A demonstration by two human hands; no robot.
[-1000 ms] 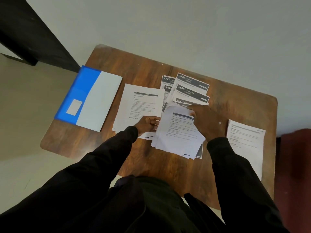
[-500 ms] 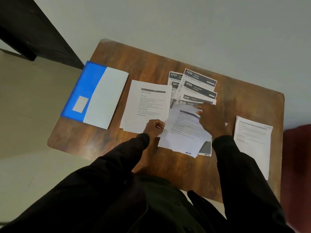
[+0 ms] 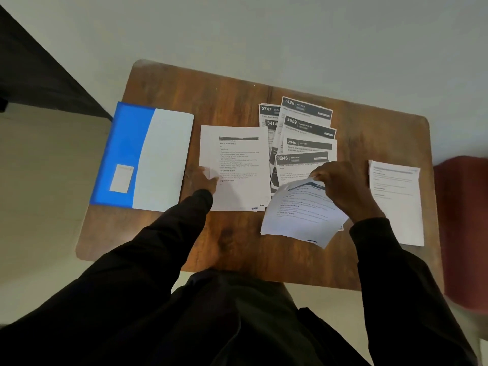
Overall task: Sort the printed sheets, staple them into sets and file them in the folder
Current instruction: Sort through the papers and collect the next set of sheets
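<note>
Folder point(image 3: 148, 157), blue and white: lay closed at the left end of the wooden worktop point(image 3: 211, 96), blue side overhanging the edge; contents hidden. Left pile point(image 3: 237, 167) of printed sheets: lay just beside it, the left hand point(image 3: 203, 178) at its left edge, blurred, grip not determinable. Numbered sheets point(image 3: 306, 128): fanned toward the far side. Curled sheaf point(image 3: 301, 215): pinched at its top edge by the right hand point(image 3: 340, 186), overlapping the fan. Right pile point(image 3: 396, 202): lay apart, near the right edge. Bare wood ran along the near edge. Pale wall stood behind.

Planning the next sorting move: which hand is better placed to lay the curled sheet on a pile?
Right. The right hand pinches the curled sheet by its top edge; the left hand rests on the left pile.
</note>
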